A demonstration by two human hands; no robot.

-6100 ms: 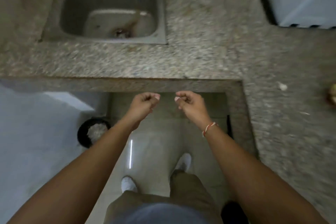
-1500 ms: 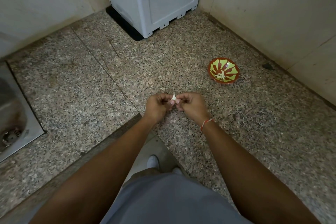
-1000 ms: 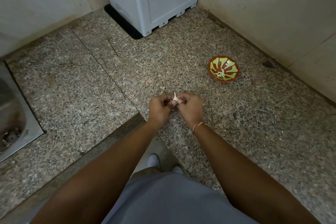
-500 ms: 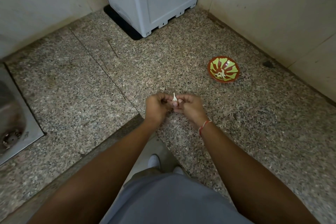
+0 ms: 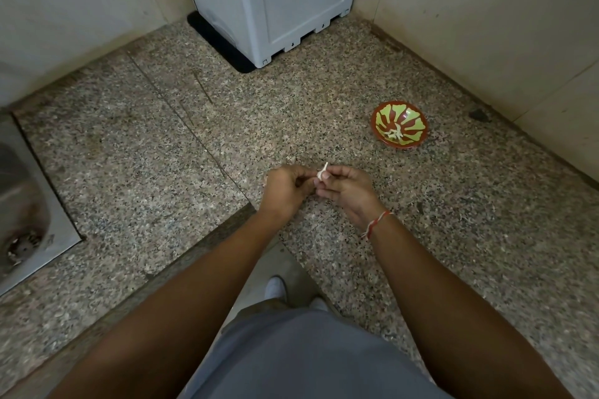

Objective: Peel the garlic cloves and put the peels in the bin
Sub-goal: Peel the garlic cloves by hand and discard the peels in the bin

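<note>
A garlic clove [image 5: 322, 173] was pinched above the table [image 5: 162, 155] between the left hand [image 5: 287, 186] and the right hand [image 5: 345, 189], held close together, its pointed tip upward, nearer the right hand's fingertips.

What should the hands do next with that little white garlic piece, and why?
Probably keep pulling the thin skin off. The left hand and the right hand both pinch the small white garlic clove above the speckled granite counter, and a papery tip sticks up from it, so peeling looks unfinished. The red and green patterned bowl sits to the right.
</note>
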